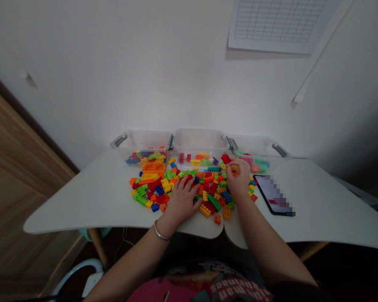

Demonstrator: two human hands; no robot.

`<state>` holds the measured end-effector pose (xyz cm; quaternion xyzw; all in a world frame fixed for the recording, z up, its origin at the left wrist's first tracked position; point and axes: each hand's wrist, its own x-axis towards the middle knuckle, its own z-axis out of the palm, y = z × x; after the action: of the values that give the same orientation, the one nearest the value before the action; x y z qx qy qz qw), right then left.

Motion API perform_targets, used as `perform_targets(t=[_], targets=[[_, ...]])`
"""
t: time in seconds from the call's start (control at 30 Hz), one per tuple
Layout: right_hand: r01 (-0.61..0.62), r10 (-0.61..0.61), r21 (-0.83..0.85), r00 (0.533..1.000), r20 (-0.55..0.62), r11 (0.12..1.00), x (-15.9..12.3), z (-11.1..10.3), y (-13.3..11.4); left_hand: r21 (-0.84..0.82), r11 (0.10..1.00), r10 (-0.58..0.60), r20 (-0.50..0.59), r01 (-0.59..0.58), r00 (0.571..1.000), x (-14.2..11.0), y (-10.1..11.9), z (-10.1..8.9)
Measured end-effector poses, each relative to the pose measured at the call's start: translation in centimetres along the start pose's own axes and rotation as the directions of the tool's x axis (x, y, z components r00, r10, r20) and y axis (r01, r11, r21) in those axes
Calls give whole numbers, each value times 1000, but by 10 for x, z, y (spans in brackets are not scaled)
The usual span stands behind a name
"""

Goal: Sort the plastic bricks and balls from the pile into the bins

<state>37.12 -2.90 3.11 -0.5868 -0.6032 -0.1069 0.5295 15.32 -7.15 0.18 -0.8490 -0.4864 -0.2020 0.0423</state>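
A spread of building bricks (159,190) in red, orange, yellow, green and blue covers the middle of the white table. My left hand (183,201) lies over the bricks with its fingers spread, a bangle at the wrist. Farther right, my right hand (239,176) has its fingers pinched on a red brick (226,158), raised at the front of the bins. Behind the pile stand three clear plastic bins: the left bin (145,138) and the middle bin (201,140) have bricks in them, and the right bin (255,142) holds pink and green pieces.
A phone (274,195) lies on the table (327,201) right of my right forearm. The wall rises directly behind the bins, with a printed grid sheet (274,25) on it. At the front, a gap (223,230) parts the two rounded table sections.
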Motion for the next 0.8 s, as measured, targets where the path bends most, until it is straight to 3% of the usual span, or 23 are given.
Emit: perform_targets(t=[0.17, 0.3, 0.53, 0.8], targets=[[-93, 127, 233, 982, -136, 968, 42, 7, -5, -5, 1000, 0, -3, 0, 1000, 0, 0, -1], [-106, 130, 384, 991, -36, 917, 73, 24, -8, -13, 1000, -7, 12, 7, 1000, 0, 0, -1], [-90, 57, 157, 977, 203, 983, 81, 51, -16, -12, 1000, -2, -9, 2, 1000, -1, -1, 2], [-78, 89, -46, 938, 336, 996, 83, 54, -17, -21, 1000, 2, 3, -2, 1000, 0, 0, -1]])
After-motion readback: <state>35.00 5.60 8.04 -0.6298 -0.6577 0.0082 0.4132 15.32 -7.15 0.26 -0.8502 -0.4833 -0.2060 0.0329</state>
